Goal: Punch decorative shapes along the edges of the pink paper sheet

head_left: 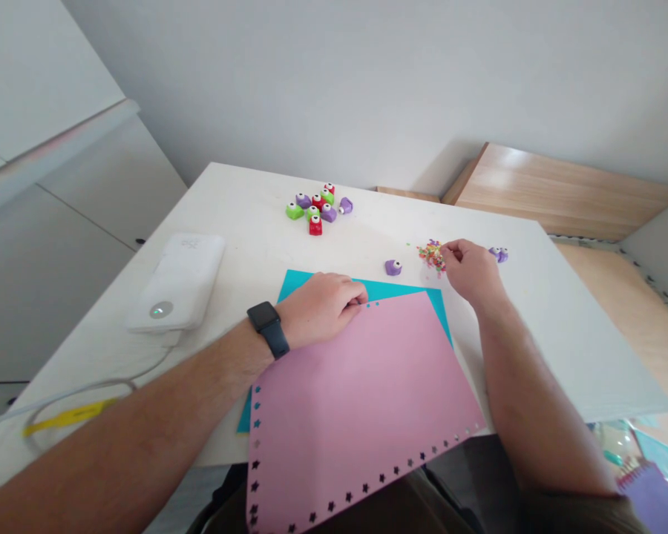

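A pink paper sheet (361, 400) with star holes punched along its edges lies over a teal sheet (306, 285) on the white table (245, 222). My left hand (326, 305), with a dark watch on the wrist, rests closed on the pink sheet's far left corner. My right hand (470, 271) reaches to a small pile of coloured paper bits (432, 254), its fingertips pinched at the pile's edge. A purple craft punch (393, 267) sits just left of the pile and another purple punch (499, 254) lies right of my right hand.
A cluster of several green, purple and red craft punches (317, 206) stands at the table's far side. A white device (179, 282) with a cable lies at the left. A wooden bench (557, 189) stands behind the table. More coloured paper (646, 460) lies on the floor at the lower right.
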`<state>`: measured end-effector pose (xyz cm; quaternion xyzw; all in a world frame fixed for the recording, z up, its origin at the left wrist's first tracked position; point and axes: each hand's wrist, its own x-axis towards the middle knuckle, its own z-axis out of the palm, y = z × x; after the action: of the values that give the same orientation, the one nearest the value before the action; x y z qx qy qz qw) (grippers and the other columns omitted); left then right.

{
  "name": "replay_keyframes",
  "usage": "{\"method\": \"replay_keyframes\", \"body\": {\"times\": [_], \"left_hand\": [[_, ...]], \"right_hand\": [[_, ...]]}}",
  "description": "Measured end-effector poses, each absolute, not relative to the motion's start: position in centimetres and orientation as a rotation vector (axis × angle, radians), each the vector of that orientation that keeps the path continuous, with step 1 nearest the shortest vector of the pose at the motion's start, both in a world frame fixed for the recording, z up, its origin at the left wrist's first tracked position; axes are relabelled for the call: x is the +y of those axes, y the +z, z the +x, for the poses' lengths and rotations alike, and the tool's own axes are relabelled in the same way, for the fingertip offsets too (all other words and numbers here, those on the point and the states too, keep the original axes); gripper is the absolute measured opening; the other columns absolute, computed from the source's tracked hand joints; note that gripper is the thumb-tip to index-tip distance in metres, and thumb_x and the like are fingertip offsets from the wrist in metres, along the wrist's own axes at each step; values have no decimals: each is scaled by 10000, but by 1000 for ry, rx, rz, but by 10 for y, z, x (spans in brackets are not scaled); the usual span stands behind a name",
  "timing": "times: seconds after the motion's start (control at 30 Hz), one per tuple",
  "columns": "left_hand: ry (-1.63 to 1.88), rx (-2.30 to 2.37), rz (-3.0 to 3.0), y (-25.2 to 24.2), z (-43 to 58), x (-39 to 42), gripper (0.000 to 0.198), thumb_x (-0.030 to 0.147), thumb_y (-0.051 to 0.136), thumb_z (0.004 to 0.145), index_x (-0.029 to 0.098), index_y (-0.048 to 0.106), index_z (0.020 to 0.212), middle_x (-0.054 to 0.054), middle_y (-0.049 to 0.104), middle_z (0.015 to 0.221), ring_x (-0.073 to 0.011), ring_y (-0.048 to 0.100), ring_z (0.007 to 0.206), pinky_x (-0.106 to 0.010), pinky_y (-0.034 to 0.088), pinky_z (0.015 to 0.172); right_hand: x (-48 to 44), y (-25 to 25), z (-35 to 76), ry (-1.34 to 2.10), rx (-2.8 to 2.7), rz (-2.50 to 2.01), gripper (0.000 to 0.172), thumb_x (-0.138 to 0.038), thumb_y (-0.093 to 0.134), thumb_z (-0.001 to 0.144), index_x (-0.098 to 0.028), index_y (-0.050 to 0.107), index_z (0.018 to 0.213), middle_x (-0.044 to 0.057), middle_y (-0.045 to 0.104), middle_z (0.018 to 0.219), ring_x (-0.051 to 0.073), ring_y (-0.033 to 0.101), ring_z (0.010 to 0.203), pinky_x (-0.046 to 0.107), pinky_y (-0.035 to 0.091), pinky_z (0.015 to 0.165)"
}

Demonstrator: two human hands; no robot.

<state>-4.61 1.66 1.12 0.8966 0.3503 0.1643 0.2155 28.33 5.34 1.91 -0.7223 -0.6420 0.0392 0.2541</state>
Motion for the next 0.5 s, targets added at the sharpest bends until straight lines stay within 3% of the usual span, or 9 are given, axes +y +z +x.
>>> {"method": "replay_keyframes", "body": {"times": [0.17, 0.33, 0.5], "left_hand": [[462, 970, 2488, 10, -46, 17, 155, 207, 591, 1010, 210, 746, 1023, -42, 754, 958, -207, 702, 911, -351, 510, 867], [466, 971, 2485, 10, -48, 17, 152, 214, 599, 1014, 213, 751, 1028, -41, 760, 971, -212, 705, 920, -352, 508, 870], [470, 978, 2469, 11, -50, 18, 154, 207, 599, 1017, 211, 752, 1032, -38, 758, 975, -209, 698, 924, -345, 497, 863]], "right_hand": [[43, 21, 257, 266, -1882, -1751, 304, -434, 612, 987, -195, 764, 1099, 48, 766, 842, 201, 664, 717, 353, 503, 739], [35, 16, 231, 235, -2143, -1548, 380, -461, 694, 969, -179, 766, 1214, 80, 738, 971, 213, 659, 828, 378, 523, 858], [34, 10, 228, 248, -2218, -1480, 301, -380, 664, 1003, -194, 777, 1210, 98, 718, 1024, 229, 659, 929, 380, 510, 929]]}}
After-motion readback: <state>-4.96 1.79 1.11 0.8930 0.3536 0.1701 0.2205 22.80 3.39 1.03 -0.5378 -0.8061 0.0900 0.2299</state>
